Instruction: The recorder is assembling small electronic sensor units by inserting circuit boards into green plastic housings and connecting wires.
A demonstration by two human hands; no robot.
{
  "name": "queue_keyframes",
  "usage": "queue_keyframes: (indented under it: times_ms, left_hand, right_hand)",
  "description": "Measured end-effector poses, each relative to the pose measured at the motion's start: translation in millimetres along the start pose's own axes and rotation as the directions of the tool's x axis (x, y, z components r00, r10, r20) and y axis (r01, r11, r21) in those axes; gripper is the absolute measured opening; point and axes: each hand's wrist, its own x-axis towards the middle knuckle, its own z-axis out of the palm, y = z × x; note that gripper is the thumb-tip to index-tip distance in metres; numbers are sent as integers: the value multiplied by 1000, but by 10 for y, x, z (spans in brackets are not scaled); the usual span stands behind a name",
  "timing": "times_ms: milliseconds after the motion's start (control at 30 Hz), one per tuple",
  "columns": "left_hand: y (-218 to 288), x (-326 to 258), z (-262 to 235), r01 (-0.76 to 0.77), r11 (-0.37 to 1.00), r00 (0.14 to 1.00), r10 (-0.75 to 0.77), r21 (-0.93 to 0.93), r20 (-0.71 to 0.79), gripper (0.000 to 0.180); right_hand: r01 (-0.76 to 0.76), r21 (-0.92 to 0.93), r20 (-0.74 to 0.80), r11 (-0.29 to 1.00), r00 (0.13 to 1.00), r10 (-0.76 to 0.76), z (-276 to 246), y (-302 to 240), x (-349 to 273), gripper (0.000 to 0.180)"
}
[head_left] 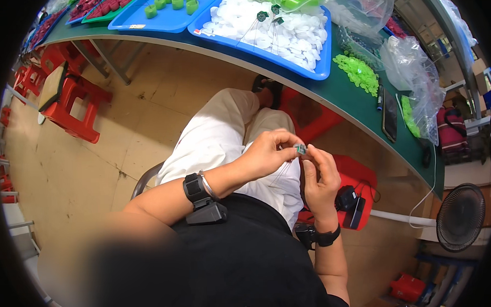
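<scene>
Above my lap, my left hand (268, 152) pinches a small green circuit board (300, 149) between thumb and fingertips. Thin wires trail down from the board below that hand. My right hand (321, 177) has its fingertips at the board's right edge, thumb and fingers bent together around it. Beyond my knees on the table, a blue tray (322, 69) is heaped with white plastic pieces (285, 49). A few dark green parts on thin wires (262, 16) lie on top of that heap.
The green table (357, 101) curves across the far side. On it are bright green pieces (359, 74), a phone (389, 116), clear plastic bags (413, 66) and a tray of green cups (138, 16). A red stool (76, 105) stands left; a fan (461, 217) is right.
</scene>
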Motion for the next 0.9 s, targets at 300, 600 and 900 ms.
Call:
queue_keyframes:
  times_ms: [300, 600, 900]
  left_hand:
    - [855, 830, -616, -496, 623, 735, 672, 605, -90, 18]
    - [954, 1865, -1460, -361, 179, 728, 668, 915, 156, 24]
    - [902, 2017, -1553, -285, -55, 791, 551, 957, 267, 22]
  right_hand:
    - [-174, 216, -283, 961, 931, 232, -748, -102, 272, 18]
    - [-296, 222, -502, 929, 782, 369, -1805, 98, 110, 18]
    - [-559, 233, -658, 796, 512, 552, -2324, 993, -1484, 21]
